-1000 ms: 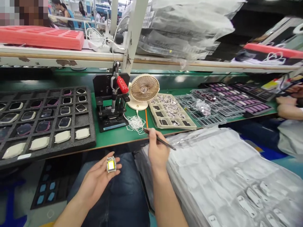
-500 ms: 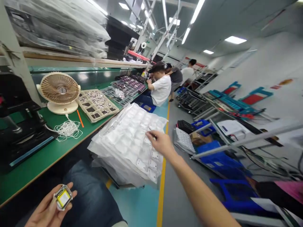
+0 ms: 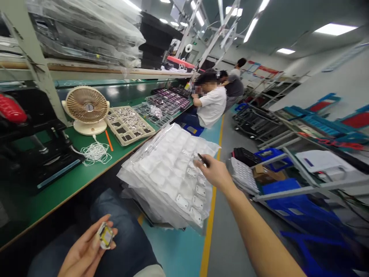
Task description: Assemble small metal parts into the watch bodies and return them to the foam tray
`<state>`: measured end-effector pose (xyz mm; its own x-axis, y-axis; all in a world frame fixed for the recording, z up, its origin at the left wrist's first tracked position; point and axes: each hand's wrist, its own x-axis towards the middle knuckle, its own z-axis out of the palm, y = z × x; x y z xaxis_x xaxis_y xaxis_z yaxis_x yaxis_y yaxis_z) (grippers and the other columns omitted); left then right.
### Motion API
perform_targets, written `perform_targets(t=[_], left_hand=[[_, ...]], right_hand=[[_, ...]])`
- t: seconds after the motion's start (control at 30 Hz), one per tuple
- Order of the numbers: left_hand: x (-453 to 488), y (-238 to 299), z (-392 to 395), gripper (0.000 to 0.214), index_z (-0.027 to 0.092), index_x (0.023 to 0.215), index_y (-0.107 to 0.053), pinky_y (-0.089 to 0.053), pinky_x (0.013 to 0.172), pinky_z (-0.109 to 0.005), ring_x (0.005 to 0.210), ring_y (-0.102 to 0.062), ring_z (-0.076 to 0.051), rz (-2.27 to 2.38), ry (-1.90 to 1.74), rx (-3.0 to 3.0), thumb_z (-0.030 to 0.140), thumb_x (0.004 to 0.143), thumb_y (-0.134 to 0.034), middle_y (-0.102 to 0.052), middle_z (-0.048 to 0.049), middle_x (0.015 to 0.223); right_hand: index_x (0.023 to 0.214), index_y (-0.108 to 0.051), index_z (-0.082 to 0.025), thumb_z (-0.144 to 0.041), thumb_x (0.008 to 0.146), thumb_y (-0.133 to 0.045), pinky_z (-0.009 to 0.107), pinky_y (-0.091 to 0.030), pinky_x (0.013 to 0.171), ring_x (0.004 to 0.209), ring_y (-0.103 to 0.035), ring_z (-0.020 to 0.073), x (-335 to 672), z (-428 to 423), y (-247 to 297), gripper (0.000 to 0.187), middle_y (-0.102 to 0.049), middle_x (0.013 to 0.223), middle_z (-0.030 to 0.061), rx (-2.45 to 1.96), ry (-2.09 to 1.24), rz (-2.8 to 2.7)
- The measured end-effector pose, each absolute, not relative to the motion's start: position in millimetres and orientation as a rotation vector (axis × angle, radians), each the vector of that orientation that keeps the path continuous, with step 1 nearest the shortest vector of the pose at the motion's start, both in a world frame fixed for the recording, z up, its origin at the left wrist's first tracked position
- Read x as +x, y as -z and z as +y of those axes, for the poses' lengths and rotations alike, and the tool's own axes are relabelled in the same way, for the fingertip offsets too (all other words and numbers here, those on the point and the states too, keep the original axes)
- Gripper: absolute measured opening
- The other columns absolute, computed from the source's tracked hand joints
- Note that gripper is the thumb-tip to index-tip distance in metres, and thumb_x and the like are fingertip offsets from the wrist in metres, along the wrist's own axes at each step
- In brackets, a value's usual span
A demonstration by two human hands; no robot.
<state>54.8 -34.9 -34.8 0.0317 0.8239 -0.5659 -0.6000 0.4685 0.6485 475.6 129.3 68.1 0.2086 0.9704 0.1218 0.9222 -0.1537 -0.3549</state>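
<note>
stretches the right arm in from the lower right, fairly straight, and holds the right hand over the right side of a stack of clear plastic trays, with the knuckles up and the fingers pointing left. pinches a slim dark tool between thumb and curled fingers, with the other fingers folded in close and just a short end showing past the grip. cannot tell touching from hovering between fingertips and top tray. has small white plates lying in the pockets just below and nearer than that hand.

holds the left hand low at the bottom left, in front of dark trousers, with the palm turned up. grips a small squarish watch case by its edges, with the thumb on the near side and the fingers bent behind, slightly spread, tips peeking past the rim. tilts the case, with its yellow-edged inside in view, well apart from the trays and from the right hand.

sits beside a green workbench bearing a black press with a red handle, a desk fan, bundled white cord, an orange stick and a beige compartment box.
</note>
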Motion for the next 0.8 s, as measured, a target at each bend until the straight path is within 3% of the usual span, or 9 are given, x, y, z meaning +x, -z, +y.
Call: perform_targets(t=[0.07,0.1,0.2,0.3,0.4,0.5,0.57,0.67,0.8], left_hand=[[65.2,29.1,-32.9,0.057,0.018,0.117,-0.083,-0.065,0.087,-0.036,0.110,-0.075,-0.037,1.008,-1.092,0.371,0.052,0.073,-0.092,-0.079,-0.0172,0.123],[69.6,26.9,-32.0,0.053,0.019,0.115,-0.084,-0.064,0.085,-0.038,0.108,-0.075,-0.036,0.966,-1.075,0.430,0.052,0.074,-0.091,-0.077,-0.0177,0.128],[74.4,22.9,-30.4,0.043,0.021,0.114,-0.084,-0.062,0.081,-0.038,0.102,-0.073,-0.031,0.851,-1.002,0.560,0.047,0.080,-0.088,-0.071,-0.0173,0.136],[64.7,23.7,-31.7,0.041,0.020,0.120,-0.081,-0.060,0.080,-0.036,0.096,-0.071,-0.026,0.799,-0.944,0.592,0.042,0.086,-0.084,-0.076,-0.0158,0.114],[48.8,29.3,-36.1,0.039,0.019,0.122,-0.080,-0.059,0.081,-0.035,0.096,-0.070,-0.026,0.787,-0.983,0.509,0.039,0.088,-0.083,-0.077,-0.0148,0.103],[36.0,37.6,-40.5,0.040,0.015,0.121,-0.080,-0.059,0.080,-0.033,0.095,-0.072,-0.026,0.709,-1.099,0.326,0.037,0.088,-0.083,-0.079,-0.0161,0.099],[30.7,42.3,-42.2,0.040,0.012,0.121,-0.080,-0.059,0.078,-0.032,0.091,-0.073,-0.025,0.653,-1.175,0.237,0.035,0.088,-0.082,-0.079,-0.0166,0.098],[26.5,45.1,-42.7,0.039,0.009,0.120,-0.080,-0.059,0.074,-0.031,0.089,-0.073,-0.025,0.620,-1.229,0.187,0.030,0.087,-0.082,-0.079,-0.0177,0.103],[22.3,42.0,-41.8,0.039,0.008,0.120,-0.080,-0.060,0.072,-0.030,0.093,-0.074,-0.027,0.594,-1.243,0.191,0.029,0.086,-0.082,-0.079,-0.0192,0.104]], right_hand=[[0.122,-0.072,-0.022,-0.050,0.098,-0.063,0.034,-0.053,0.071,0.079,-0.070,0.0258,426.4,94.7,-56.4,0.039,-0.079,0.092,0.0098,-1.994,-0.325,-1.858],[0.117,-0.074,-0.026,-0.048,0.099,-0.061,0.032,-0.054,0.069,0.074,-0.070,0.0227,398.2,77.0,-48.0,0.031,-0.079,0.090,0.0063,-1.882,-0.457,-1.940],[0.112,-0.078,-0.027,-0.036,0.103,-0.059,0.028,-0.055,0.078,0.086,-0.074,0.0196,317.6,37.4,-21.4,0.022,-0.080,0.100,0.0036,-1.450,-0.984,-2.059],[0.098,-0.081,-0.025,-0.026,0.101,-0.063,0.026,-0.050,0.073,0.080,-0.070,0.0166,266.1,29.6,-1.5,0.018,-0.077,0.086,0.0017,-1.256,-1.252,-2.032],[0.098,-0.081,-0.025,-0.031,0.102,-0.063,0.025,-0.045,0.067,0.074,-0.062,0.0148,245.7,39.4,12.5,0.019,-0.071,0.081,0.0016,-1.121,-1.377,-1.959],[0.119,-0.073,-0.028,-0.040,0.096,-0.074,0.024,-0.039,0.056,0.063,-0.050,0.0098,237.5,44.0,26.4,0.025,-0.072,0.112,0.0050,-0.947,-1.462,-1.719],[0.114,-0.070,-0.028,-0.036,0.090,-0.082,0.024,-0.035,0.052,0.055,-0.037,0.0058,230.7,42.3,35.9,0.028,-0.070,0.129,0.0064,-0.836,-1.495,-1.617],[0.104,-0.070,-0.027,-0.027,0.091,-0.082,0.024,-0.035,0.051,0.052,-0.033,0.0048,216.6,39.8,47.5,0.018,-0.073,0.127,0.0067,-0.740,-1.506,-1.631],[0.108,-0.070,-0.027,-0.021,0.093,-0.077,0.024,-0.035,0.047,0.048,-0.032,0.0045,202.9,46.3,51.4,0.018,-0.076,0.124,0.0076,-0.639,-1.442,-1.672]])
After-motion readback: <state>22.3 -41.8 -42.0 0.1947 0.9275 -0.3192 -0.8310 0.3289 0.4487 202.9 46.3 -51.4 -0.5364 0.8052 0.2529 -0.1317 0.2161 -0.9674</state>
